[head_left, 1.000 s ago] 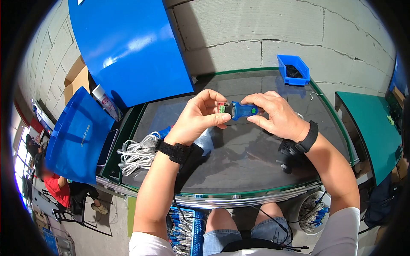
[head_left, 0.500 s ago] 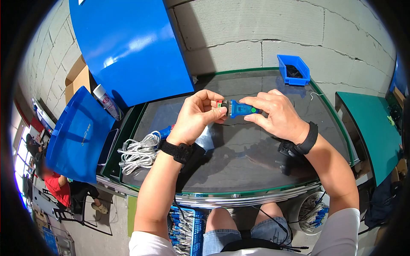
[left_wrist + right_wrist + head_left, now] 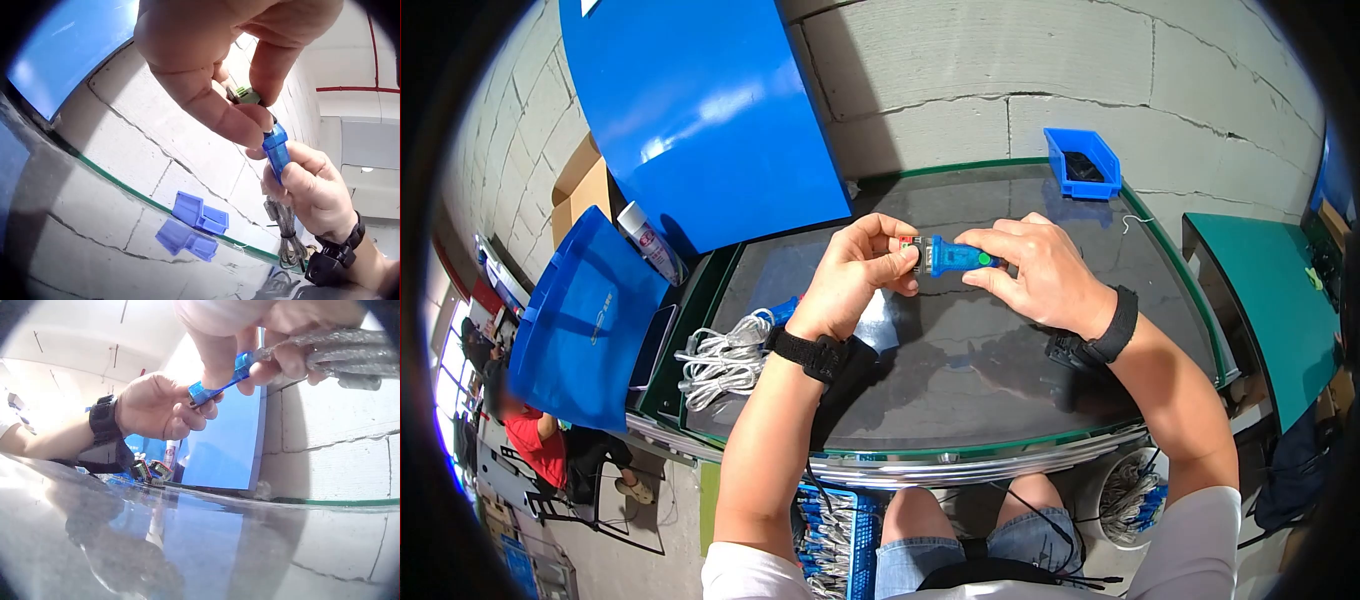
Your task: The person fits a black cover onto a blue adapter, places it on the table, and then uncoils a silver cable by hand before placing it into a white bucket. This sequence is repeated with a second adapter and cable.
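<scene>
Both hands meet over the table, joined by two small connectors in line. My left hand [image 3: 852, 272] pinches a small terminal-block adapter [image 3: 909, 243], red and green, between thumb and fingers; its green block [image 3: 248, 96] shows in the left wrist view. From the other side my right hand [image 3: 1048, 268] grips a translucent blue serial connector [image 3: 953, 257] with a green dot. The connector's metal end is right at the adapter, partly hidden by the left thumb. A coiled grey cable [image 3: 344, 353] trails from the connector under the right hand.
Left on the table lies a bundle of clear-grey cables [image 3: 725, 362]. A blue parts bin [image 3: 1086, 187] stands at the back right. A spray can [image 3: 650, 240] and a blue tub [image 3: 585, 320] are at the left. Below the front edge are a cable-filled blue basket [image 3: 863, 545] and a white bucket [image 3: 1100, 490].
Both connectors and the right hand have shifted slightly left. The left thumb and fingers now cover more of the adapter, and its green block shows less from above.
</scene>
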